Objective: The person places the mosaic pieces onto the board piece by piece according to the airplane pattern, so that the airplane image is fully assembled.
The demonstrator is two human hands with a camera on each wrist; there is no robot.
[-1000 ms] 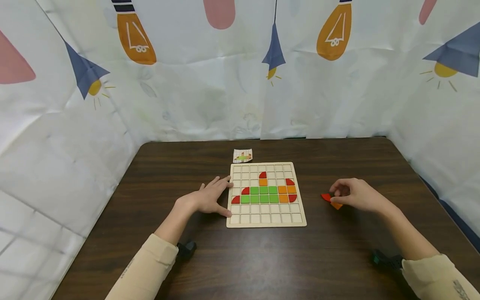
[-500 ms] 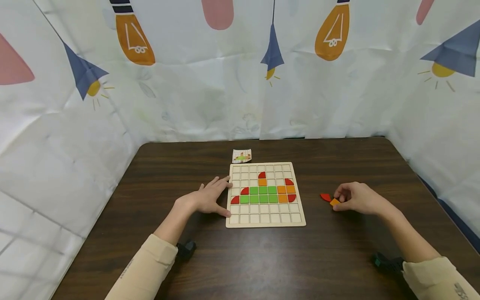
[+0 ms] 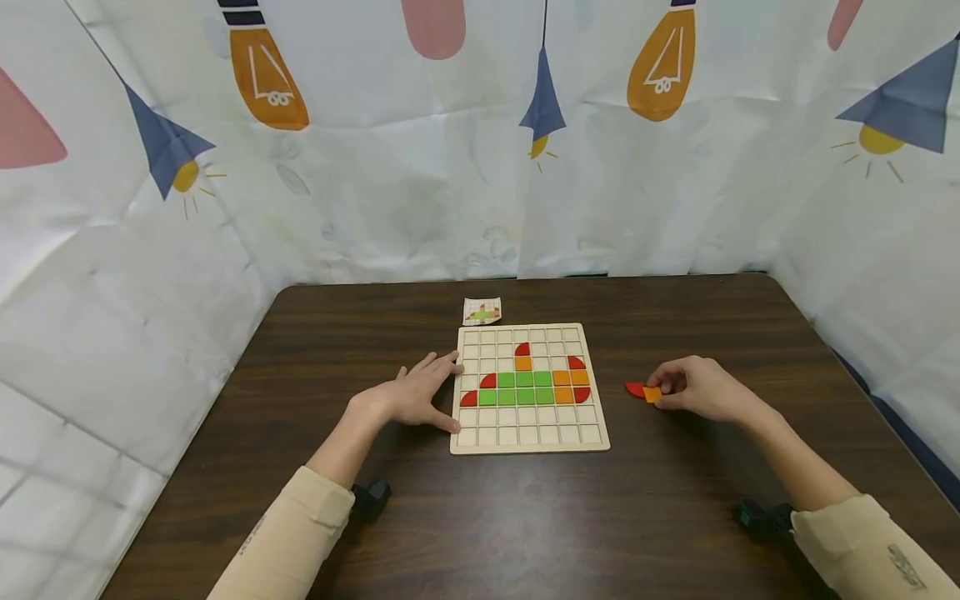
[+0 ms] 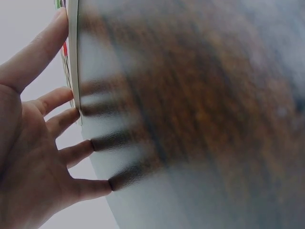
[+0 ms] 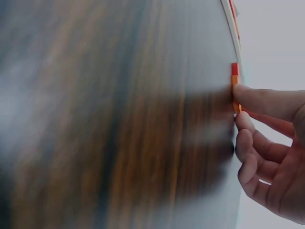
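A pale wooden grid board (image 3: 528,437) lies mid-table, with green, orange and red tiles set in its squares. My left hand (image 3: 408,396) rests at its left edge, fingers spread, thumb and fingertips at the rim. To the right of the board, my right hand (image 3: 705,390) pinches an orange square tile (image 3: 652,395) between thumb and fingertips, low at the tabletop. Against the orange tile's left side lies a red quarter-round tile (image 3: 634,389). In the right wrist view the thumb covers part of the orange tile (image 5: 235,88).
A small paper card (image 3: 482,311) with a coloured grid picture lies just behind the board. The dark wooden table (image 3: 525,525) runs back to a white curtain (image 3: 420,192) printed with lamps and bulbs, which also closes off both sides.
My right hand has moved left toward the board with the orange tile, and the red tile has shifted left too. My left hand keeps its place at the board.
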